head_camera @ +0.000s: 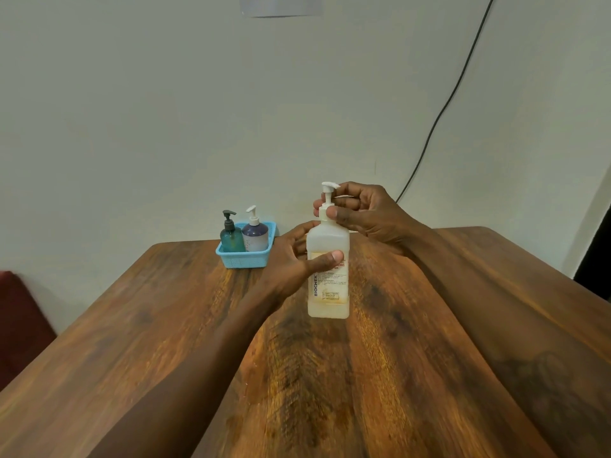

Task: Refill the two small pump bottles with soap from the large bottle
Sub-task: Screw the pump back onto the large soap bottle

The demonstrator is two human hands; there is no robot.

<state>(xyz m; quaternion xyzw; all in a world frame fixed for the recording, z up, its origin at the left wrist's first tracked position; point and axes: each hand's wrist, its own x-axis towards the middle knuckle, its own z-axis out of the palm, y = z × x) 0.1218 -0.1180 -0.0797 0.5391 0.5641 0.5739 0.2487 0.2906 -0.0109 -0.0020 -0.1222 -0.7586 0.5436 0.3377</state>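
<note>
Centre of the bench (446, 325), a slab of glossy, dark-grained wood, and both hands are on the large bottle (329, 305). It is one tall, square-shouldered bottle of cloudy translucent plastic, upright, with a printed paper label reading "BIOCHEK" up its side. The left hand (287, 264) wraps the body from the nine o'clock side, thumb pressed across the label. The right hand (367, 213) comes in from three o'clock, thumb and fingers pinching the white collar at the neck, just under the white pump head (329, 186). There is a pale, faintly yellowish tint inside, though how full it is I cannot fairly say through that plastic, nor whether the base touches the wood.

Out at ten o'clock from the large bottle, against the wall, sits one light blue plastic basket (241, 261) with perforated sides. Two small pump bottles stand upright in it, side by side. The teal bottle (232, 239) is see-through with a dark pump, on the nine o'clock side. The purple bottle (255, 234) is rounder with a white pump, on the three o'clock side.

One black cable (446, 104) runs down the plain pale wall at one o'clock. A dark red cushioned seat (20, 319) shows at nine o'clock, off the bench edge.
</note>
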